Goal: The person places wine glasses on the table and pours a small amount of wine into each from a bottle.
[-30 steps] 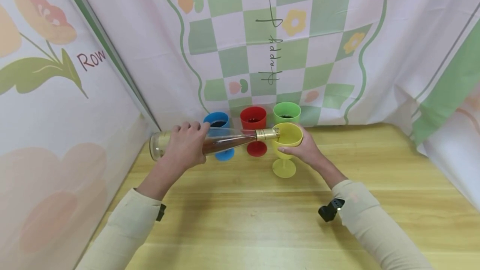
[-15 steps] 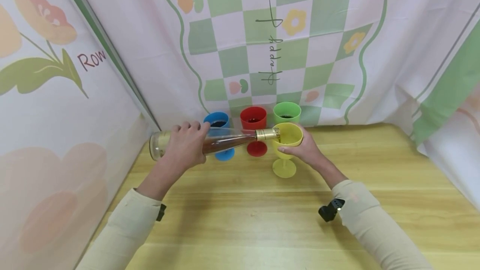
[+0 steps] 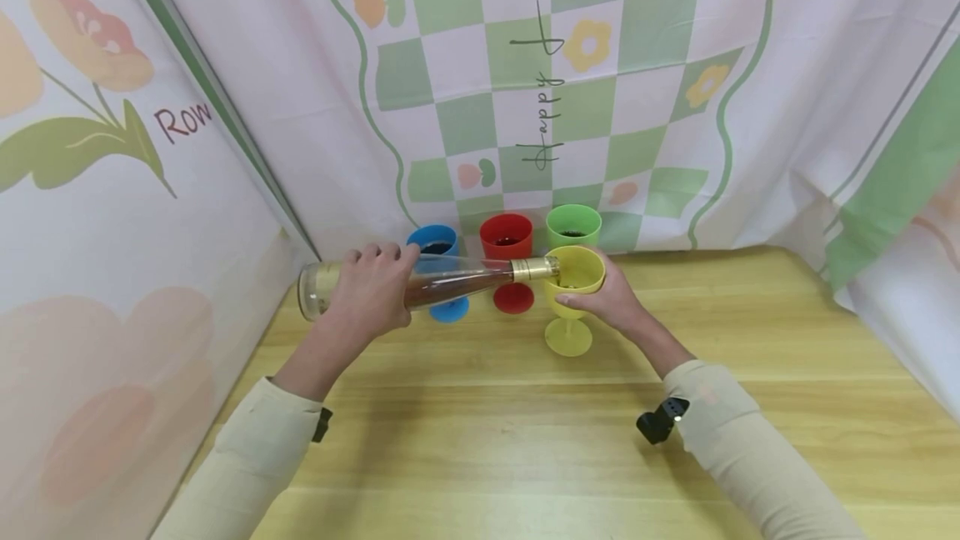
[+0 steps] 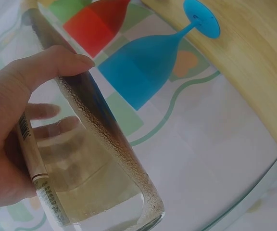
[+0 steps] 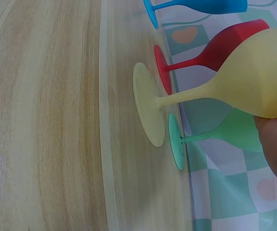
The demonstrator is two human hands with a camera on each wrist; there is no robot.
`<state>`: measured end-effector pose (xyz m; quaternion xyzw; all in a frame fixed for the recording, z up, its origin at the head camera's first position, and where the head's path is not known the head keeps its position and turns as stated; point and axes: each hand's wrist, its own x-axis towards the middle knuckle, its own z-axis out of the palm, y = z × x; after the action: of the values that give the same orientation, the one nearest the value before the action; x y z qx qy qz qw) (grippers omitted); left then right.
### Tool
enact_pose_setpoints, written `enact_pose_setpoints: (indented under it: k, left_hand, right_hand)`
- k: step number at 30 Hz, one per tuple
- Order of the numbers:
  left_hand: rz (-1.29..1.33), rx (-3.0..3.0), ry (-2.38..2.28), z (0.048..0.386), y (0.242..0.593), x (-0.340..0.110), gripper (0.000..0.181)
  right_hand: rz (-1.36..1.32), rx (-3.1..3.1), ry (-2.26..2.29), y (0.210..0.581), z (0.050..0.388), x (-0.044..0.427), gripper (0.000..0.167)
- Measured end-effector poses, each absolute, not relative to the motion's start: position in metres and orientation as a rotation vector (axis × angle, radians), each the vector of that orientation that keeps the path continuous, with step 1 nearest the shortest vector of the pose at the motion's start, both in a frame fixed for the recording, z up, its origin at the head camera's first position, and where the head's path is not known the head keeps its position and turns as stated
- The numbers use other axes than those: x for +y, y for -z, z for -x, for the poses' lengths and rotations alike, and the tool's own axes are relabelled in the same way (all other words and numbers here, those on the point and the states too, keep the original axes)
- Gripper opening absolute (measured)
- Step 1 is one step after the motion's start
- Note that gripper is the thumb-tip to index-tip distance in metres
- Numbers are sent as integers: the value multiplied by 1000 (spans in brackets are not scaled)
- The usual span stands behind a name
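Note:
My left hand (image 3: 372, 290) grips a clear glass bottle (image 3: 459, 282) of brownish-red liquid, tipped nearly level. Its gold neck rests at the rim of a yellow goblet (image 3: 576, 267), where a little liquid shows inside. My right hand (image 3: 611, 294) holds that goblet by its bowl, thumb in front; its foot stands at the table. In the left wrist view, foamy liquid (image 4: 105, 130) runs along the bottle's side. Behind stand a blue goblet (image 3: 448, 310), a red goblet (image 3: 506, 232) and a green goblet (image 3: 573, 222), each with dark liquid in it.
The goblets stand along the back of the wooden table (image 3: 495, 440), close to a hanging checked cloth (image 3: 525, 132). Another printed cloth (image 3: 150, 257) walls off the left side. A small black camera (image 3: 660, 422) sits on the right wrist.
A little more liquid shows in the yellow goblet than a second ago. The bottle and both hands keep almost the same place.

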<state>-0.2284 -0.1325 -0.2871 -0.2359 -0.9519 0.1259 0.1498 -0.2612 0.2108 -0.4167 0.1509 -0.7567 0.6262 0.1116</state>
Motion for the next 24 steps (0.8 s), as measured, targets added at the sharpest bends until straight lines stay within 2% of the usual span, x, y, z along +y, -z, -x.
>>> enact_pose_setpoints:
  k: [24]
  left_hand:
    - [703, -2703, -382, 229, 284, -133, 60]
  right_hand:
    - [-467, -2223, -1826, 416, 261, 211, 75]
